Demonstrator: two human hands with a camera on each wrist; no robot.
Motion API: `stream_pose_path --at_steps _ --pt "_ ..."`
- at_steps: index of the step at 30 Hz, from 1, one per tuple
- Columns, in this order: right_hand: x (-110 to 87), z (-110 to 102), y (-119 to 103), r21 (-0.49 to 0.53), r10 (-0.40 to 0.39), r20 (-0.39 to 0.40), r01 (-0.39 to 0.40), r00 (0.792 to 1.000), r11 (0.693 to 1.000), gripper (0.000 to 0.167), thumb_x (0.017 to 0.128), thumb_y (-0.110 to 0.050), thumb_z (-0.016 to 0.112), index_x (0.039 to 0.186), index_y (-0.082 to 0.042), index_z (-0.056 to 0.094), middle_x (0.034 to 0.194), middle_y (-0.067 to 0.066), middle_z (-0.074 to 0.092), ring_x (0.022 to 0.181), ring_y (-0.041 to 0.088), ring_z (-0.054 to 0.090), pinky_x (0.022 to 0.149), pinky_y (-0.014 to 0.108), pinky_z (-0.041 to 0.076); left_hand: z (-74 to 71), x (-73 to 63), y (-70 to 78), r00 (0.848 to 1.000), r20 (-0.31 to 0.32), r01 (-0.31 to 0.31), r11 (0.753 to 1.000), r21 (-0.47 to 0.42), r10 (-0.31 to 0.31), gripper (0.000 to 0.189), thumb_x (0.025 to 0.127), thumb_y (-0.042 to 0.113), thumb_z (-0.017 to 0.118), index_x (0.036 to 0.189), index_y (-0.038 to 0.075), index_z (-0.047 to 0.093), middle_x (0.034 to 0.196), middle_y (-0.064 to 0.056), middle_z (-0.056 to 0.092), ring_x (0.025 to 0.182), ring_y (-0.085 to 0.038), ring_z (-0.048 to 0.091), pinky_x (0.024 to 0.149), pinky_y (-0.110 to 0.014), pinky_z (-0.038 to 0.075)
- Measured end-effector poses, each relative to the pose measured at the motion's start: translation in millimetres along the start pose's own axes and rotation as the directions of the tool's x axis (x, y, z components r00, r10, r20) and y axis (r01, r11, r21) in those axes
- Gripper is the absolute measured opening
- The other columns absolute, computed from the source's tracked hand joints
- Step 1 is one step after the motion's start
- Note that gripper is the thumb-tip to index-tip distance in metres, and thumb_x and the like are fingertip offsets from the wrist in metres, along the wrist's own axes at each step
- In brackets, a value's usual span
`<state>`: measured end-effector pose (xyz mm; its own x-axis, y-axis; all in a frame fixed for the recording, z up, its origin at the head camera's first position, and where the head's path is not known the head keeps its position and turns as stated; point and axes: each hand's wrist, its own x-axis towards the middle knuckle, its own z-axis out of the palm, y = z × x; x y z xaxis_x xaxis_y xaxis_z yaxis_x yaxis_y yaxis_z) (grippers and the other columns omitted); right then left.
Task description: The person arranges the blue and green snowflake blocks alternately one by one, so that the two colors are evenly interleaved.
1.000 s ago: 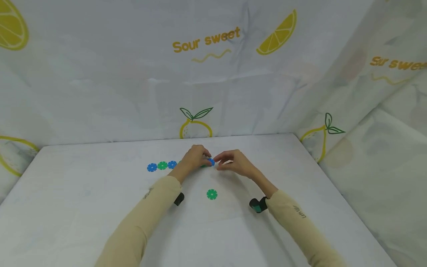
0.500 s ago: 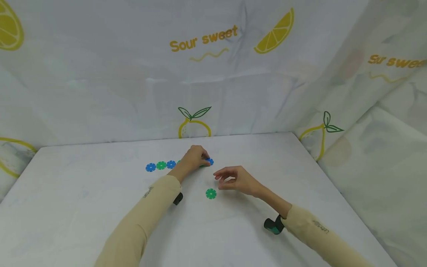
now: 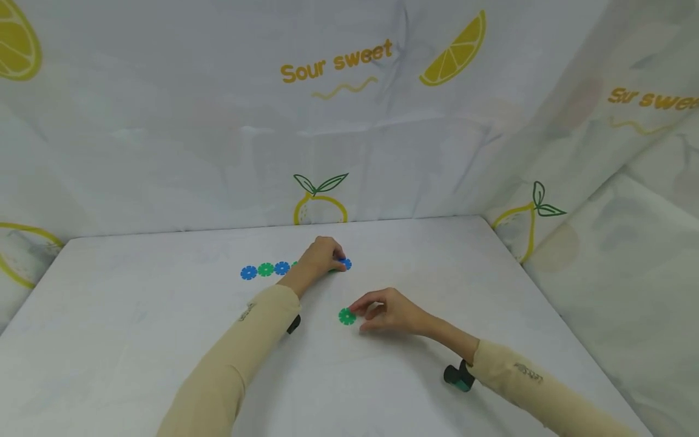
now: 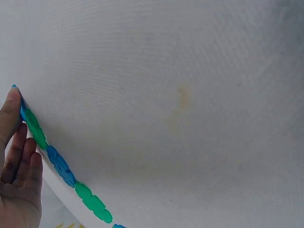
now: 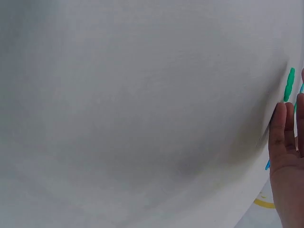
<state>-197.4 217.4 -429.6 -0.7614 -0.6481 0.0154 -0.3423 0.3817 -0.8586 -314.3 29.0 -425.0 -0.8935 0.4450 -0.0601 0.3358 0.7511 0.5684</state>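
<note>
On the white table, notched plastic building discs, alternating blue and green, lie in a row, partly hidden by my left hand (image 3: 318,258). That hand pinches the blue disc (image 3: 346,264) at the row's right end; in the left wrist view my thumb (image 4: 12,109) lies against it. Beside it in the row is a green disc (image 4: 35,127). Nearer to me, a separate green disc (image 3: 346,316) lies flat. My right hand (image 3: 395,312) is at its right side, the index fingertip right at the rim and the thumb apart from it.
At the row's left end are a blue disc (image 3: 248,272), a green disc (image 3: 266,269) and another blue disc (image 3: 282,268). The white table (image 3: 136,340) ends at a lemon-print curtain (image 3: 218,152) behind and to the right.
My right hand has left the blue disc at the row's end and come toward me, down to the separate green disc. My left hand stays at the row.
</note>
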Motion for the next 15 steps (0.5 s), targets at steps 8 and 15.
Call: stream_pose_path --at_steps 8,15 --pt "12.7 -11 2 -0.136 -0.044 0.077 0.054 0.996 0.989 0.031 0.08 -0.002 0.075 0.11 0.003 0.068 0.104 0.012 0.069 0.085 0.024 0.063 0.075 0.026 0.056 -1.0 0.1 2.2 1.0 0.01 -0.003 1.0 0.017 0.003 0.024 0.08 0.017 0.078 0.101 0.005 0.073 0.104 -0.006 0.069 0.105 -0.022 0.059 0.095 -0.034 0.046" --pt "27.4 -18 4 -0.204 -0.075 0.168 0.109 0.983 0.973 0.027 0.079 -0.004 0.078 0.104 0.001 0.071 0.096 0.008 0.07 0.077 0.018 0.063 0.066 0.023 0.054 -3.0 -0.9 2.5 1.0 0.021 0.004 1.0 0.002 -0.004 0.024 0.081 0.017 0.078 0.101 0.004 0.073 0.104 -0.006 0.068 0.107 -0.022 0.056 0.096 -0.034 0.045"
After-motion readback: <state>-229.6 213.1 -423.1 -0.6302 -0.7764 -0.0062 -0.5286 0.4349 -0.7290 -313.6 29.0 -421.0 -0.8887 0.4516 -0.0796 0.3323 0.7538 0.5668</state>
